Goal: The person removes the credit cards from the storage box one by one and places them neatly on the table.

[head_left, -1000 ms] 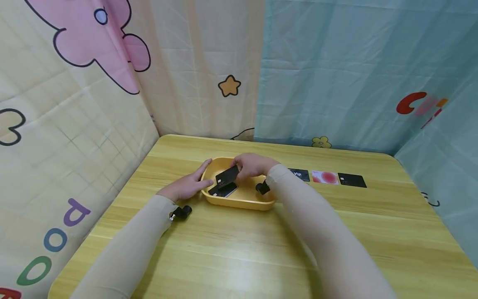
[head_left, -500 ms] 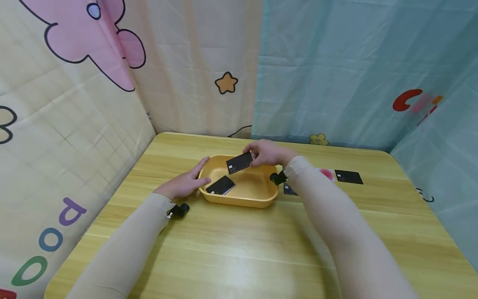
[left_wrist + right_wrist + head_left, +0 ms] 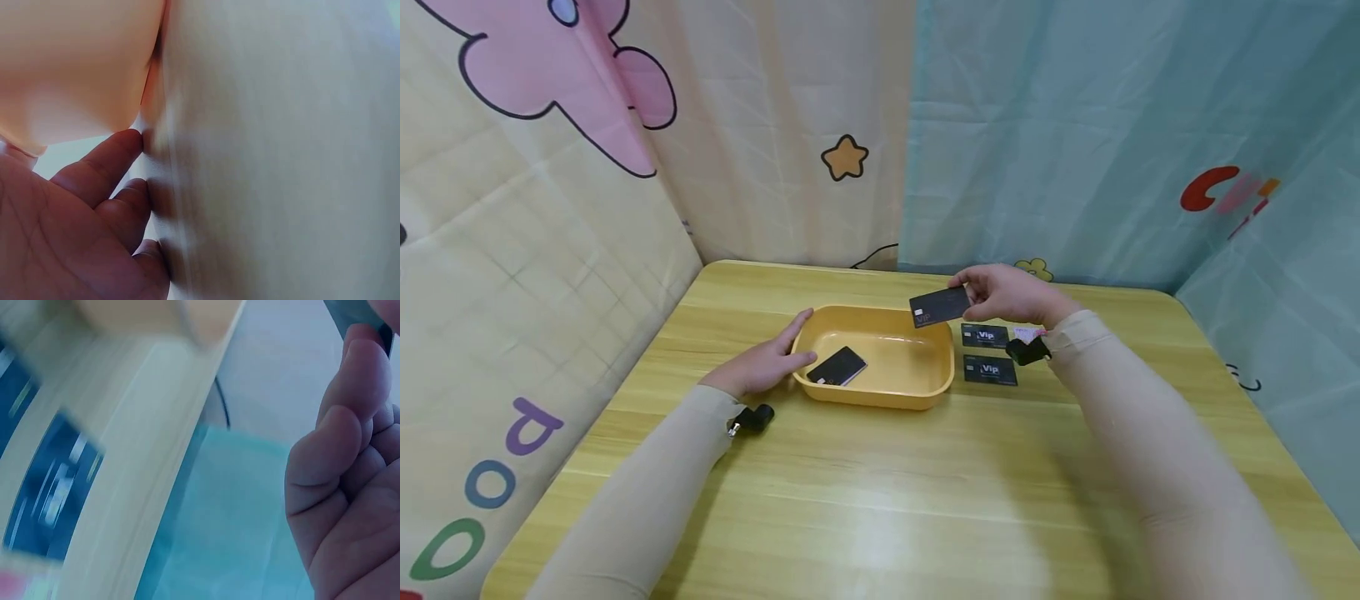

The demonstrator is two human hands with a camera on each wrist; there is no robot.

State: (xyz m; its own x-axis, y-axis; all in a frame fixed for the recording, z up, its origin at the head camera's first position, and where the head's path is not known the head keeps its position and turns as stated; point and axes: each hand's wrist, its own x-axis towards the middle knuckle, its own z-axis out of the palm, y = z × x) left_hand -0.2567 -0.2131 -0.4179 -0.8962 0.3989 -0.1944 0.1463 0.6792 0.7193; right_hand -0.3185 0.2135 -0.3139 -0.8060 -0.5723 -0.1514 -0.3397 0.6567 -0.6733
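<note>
My right hand pinches a black VIP card by its right end, above the right back corner of a yellow plastic basin. In the right wrist view, the card shows only in part beyond the fingers. My left hand rests at the basin's left end, thumb over the rim and index finger along the outside. Its other fingers lie against the table beside the basin wall in the left wrist view. Inside the basin, dark cards lie overlapped at the left.
Right of the basin, two black Vip cards lie one before the other on the wooden table. A pinkish card is partly hidden by the right wrist camera. Printed curtains stand behind the table.
My right hand has lifted the black card out of the basin and carried it rightward toward the cards on the table. My left hand stays at the basin's left end.
</note>
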